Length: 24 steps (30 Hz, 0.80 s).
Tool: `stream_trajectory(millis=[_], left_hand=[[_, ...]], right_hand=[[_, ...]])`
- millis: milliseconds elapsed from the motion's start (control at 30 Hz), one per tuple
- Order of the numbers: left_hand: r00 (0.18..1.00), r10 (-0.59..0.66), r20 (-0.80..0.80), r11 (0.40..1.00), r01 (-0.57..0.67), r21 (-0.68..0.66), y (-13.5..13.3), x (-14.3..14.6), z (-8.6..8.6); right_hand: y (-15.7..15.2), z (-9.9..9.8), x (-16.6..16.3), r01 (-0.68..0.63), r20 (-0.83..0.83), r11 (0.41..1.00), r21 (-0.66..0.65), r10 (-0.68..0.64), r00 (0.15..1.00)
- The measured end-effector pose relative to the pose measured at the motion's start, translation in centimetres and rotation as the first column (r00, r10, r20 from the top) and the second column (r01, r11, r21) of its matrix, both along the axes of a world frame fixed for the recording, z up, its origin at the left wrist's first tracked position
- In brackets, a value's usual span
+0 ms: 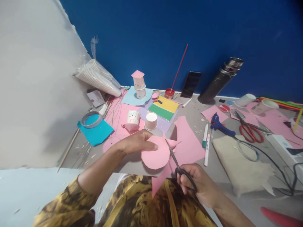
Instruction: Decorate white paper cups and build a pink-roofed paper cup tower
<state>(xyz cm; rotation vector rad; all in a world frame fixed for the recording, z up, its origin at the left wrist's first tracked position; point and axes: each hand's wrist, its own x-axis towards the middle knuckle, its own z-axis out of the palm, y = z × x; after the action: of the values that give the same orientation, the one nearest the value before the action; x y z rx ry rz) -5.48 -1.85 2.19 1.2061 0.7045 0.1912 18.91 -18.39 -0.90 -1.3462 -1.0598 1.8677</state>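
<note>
Between the thumb and fingers of my left hand (138,142) is a round piece of pink paper (156,156), held just over the table's front edge. My right hand (197,183) grips black-handled scissors (181,171), whose blades lie at the right rim of the round paper. A cut strip of pink paper (159,183) hangs off that rim towards my lap. Beyond my hands stand a plain white paper cup (151,120) and a decorated paper cup (133,118). A larger pink sheet (189,143) lies to the right of the scissors.
At the back, two stacked decorated cups (139,86) carry a pink cone. A blue glue gun (221,125), red-handled scissors (251,130) and a beige cloth pad (239,160) lie to the right, with a black cable. Stacked cups (99,78) lean left; a dark flask (219,82) stands at the wall.
</note>
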Motion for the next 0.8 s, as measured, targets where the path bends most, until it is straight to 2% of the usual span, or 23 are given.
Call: stream_trajectory(millis=[333,800], left_hand=[[1.000,-0.025,0.004,1.000,0.025,-0.006,0.31,-0.03,0.46],[0.989,-0.141,-0.032,0.989,0.142,0.029,0.73,0.20,0.74]], right_hand=[[-0.30,-0.45,0.30,-0.020,-0.016,1.000,0.005,0.020,1.000],[0.31,0.50,0.29,-0.062,-0.035,0.998,0.013,0.062,0.997]])
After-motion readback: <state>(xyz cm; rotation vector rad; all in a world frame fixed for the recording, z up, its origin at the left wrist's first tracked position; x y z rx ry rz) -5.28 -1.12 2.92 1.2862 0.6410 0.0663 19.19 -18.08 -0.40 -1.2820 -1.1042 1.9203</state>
